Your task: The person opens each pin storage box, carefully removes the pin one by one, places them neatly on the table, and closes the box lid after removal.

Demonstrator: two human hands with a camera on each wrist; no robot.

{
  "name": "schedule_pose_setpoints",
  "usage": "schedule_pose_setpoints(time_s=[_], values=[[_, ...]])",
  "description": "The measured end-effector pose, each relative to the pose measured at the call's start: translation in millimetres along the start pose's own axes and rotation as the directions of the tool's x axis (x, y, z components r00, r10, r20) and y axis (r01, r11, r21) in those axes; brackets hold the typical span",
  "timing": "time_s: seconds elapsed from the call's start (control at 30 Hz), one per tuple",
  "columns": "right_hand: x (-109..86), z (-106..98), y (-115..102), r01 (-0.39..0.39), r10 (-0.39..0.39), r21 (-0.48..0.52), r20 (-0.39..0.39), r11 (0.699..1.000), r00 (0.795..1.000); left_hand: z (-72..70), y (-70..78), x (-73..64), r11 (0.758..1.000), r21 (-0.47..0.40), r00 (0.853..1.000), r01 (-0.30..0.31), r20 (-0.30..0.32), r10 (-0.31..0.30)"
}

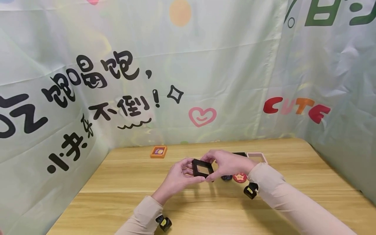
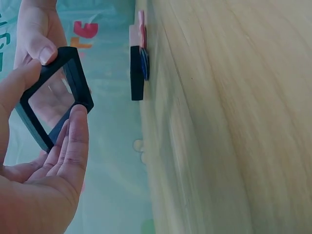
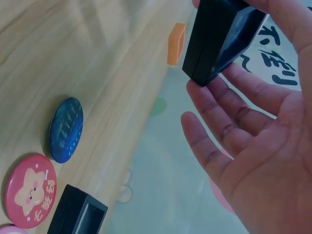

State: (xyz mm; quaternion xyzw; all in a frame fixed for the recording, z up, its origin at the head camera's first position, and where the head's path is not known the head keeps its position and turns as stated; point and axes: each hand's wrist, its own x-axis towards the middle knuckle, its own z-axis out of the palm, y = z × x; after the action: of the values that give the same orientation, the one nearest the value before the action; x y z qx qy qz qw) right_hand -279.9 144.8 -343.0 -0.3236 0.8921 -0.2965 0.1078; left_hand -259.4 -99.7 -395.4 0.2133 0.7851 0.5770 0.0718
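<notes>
Above the table, both hands hold a square black display frame with a see-through middle. The left hand grips its left side, thumb along the near edge and fingertips at a corner. From the right, the right hand pinches it between thumb and fingers; in the right wrist view its lower fingers spread away from the frame. Below the right hand lie a dark blue round badge and a red round badge with a star face. A second black frame stands beside them.
An orange frame with a badge inside lies at the back left of the wooden table. Behind the right wrist is a pink frame. Printed cloth walls the table at the back and sides.
</notes>
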Motion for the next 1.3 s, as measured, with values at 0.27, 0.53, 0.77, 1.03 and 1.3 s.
schedule_pose_setpoints(time_s=[0.27,0.53,0.77,1.03,1.3], values=[[5.3,-0.7,4.7,0.012,-0.012,-0.029,0.005,1.0,1.0,-0.6,-3.8,-0.5,1.0,0.01,1.0,0.029,-0.011,-0.029],[10.9,-4.9,9.8,-0.032,0.032,-0.05,-0.008,0.998,0.999,-3.0,-4.9,-1.0,0.999,0.014,0.999,0.043,-0.022,-0.042],[18.8,-9.1,25.5,-0.08,0.074,-0.178,-0.041,0.981,0.996,-6.1,-4.2,-3.0,0.999,0.005,0.999,0.045,-0.003,-0.045],[28.5,-12.5,42.3,-0.158,0.16,-0.297,-0.016,0.942,0.987,-6.9,-3.6,-5.9,0.999,0.009,0.999,0.033,0.007,-0.033],[30.9,-14.8,55.9,-0.204,0.203,-0.397,-0.045,0.895,0.978,-8.9,-5.0,-6.7,0.999,0.011,0.999,0.037,0.003,-0.037]])
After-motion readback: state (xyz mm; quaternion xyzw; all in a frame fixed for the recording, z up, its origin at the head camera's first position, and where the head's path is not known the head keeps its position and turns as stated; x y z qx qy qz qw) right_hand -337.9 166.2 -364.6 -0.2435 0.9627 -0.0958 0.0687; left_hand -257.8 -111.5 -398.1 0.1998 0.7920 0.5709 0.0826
